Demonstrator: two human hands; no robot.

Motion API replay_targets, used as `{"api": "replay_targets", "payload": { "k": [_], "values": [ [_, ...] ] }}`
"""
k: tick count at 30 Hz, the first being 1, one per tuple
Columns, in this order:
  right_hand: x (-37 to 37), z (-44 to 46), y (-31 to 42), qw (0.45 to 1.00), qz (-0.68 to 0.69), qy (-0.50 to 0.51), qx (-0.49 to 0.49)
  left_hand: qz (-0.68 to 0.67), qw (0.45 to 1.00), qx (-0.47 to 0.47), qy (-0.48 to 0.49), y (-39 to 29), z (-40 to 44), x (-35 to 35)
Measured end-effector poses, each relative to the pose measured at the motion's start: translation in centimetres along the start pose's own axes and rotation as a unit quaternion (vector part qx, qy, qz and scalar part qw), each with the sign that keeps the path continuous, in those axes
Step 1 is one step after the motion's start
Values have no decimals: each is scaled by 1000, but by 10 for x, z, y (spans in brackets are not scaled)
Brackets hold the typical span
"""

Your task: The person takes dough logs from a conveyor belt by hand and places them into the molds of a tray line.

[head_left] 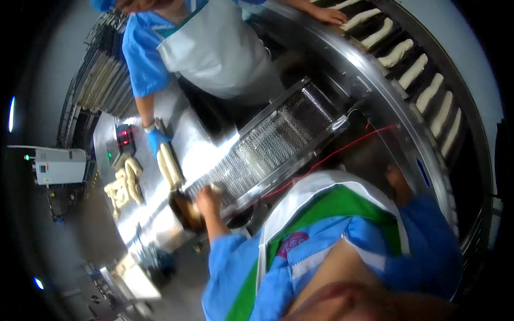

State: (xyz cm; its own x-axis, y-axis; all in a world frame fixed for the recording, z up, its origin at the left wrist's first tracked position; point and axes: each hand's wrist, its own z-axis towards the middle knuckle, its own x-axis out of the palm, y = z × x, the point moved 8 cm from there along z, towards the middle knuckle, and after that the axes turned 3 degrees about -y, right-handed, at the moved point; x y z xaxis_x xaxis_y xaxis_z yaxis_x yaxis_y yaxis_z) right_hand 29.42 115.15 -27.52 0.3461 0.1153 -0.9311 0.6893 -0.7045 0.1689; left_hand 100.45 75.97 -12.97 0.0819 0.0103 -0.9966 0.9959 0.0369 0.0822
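Note:
My left hand [208, 202] is at the near left end of a metal mesh conveyor [262, 144]. Its fingers are curled round a small pale piece of dough [217, 189], partly hidden and blurred. Just beyond it, two long dough strips [169, 163] lie side by side on the steel table [187, 131], under a co-worker's blue-gloved hand [157, 140]. Over on the other side, my right hand [395, 176] hangs low by the inner edge of the curved metal rim [423, 134]. It is dim and smeared, so its fingers do not show clearly.
Dough pieces [126, 184] are heaped at the table's left, beside a scale display with red digits [125, 137]. Along the curved line at upper right, several dough strips [409, 72] lie in dark trays. Opposite stands a co-worker in a white apron [217, 48], with another hand [329, 15] at those trays.

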Motion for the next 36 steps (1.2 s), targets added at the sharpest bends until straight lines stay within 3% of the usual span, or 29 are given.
{"api": "replay_targets", "payload": {
  "k": [2, 4, 6, 7, 10, 11, 14, 17, 19, 20, 21, 22, 23, 24, 25, 28, 31, 32, 34, 36],
  "values": [
    [3, -13, -7, 999, -26, 21, 18, -51, 990, -59, 114, -7, -8, -22],
    [7, -15, -21, 999, -6, 32, 37, -79, 996, 29, 6, -10, -17, -18],
    [12, -13, -34, 998, 16, 39, 53, -106, 993, 54, -7, -26, -29, -40],
    [14, -11, -40, 997, 25, 41, 58, -166, 986, 24, -15, -29, -32, -48],
    [28, 5, -56, 994, 65, 46, 70, -181, 983, 13, -29, -61, -35, -72],
    [31, 11, -58, 993, 84, 46, 75, -150, 989, 15, 6, -77, -34, -79],
    [51, 36, -74, 970, 211, 45, 115, -74, 996, 42, 35, -98, -25, -51],
    [85, 69, -89, 893, 408, 61, 181, -115, 992, 49, -27, -119, -26, -44],
    [82, 85, -68, 964, 238, 111, -48, -159, 979, 58, -111, -136, -40, -48],
    [51, 79, -42, 985, 109, 71, -116, -149, 971, 102, -159, -142, -46, -31],
    [22, 77, -9, 981, -24, 32, -192, -196, 929, 165, -266, -148, -54, -25],
    [3, 78, 19, 973, -45, 49, -222, -174, 914, 186, -315, -159, -57, -33],
    [-14, 83, 31, 981, 114, 79, -139, -173, 949, 139, -223, -165, -56, -33],
    [-15, 85, 31, 957, 263, 113, -41, -191, 953, 131, -195, -172, -61, -50],
    [0, 109, 22, 950, 296, 36, -96, -244, 945, 156, -151, -177, -60, -56],
    [-43, 122, 86, 922, 355, 35, -150, -277, 943, 121, -137, -162, -65, -66],
    [-94, 112, 177, 939, 275, 33, -204, -256, 954, 31, -151, -119, -68, -46],
    [-107, 110, 205, 932, 264, 35, -245, -223, 952, 43, -205, -106, -78, -50],
    [-149, 81, 284, 937, 182, 10, -297, -192, 966, -3, -172, -79, -82, -48],
    [-152, 75, 335, 908, 196, 19, -369, -188, 965, -28, -180, -55, -87, -50]
  ]
}}
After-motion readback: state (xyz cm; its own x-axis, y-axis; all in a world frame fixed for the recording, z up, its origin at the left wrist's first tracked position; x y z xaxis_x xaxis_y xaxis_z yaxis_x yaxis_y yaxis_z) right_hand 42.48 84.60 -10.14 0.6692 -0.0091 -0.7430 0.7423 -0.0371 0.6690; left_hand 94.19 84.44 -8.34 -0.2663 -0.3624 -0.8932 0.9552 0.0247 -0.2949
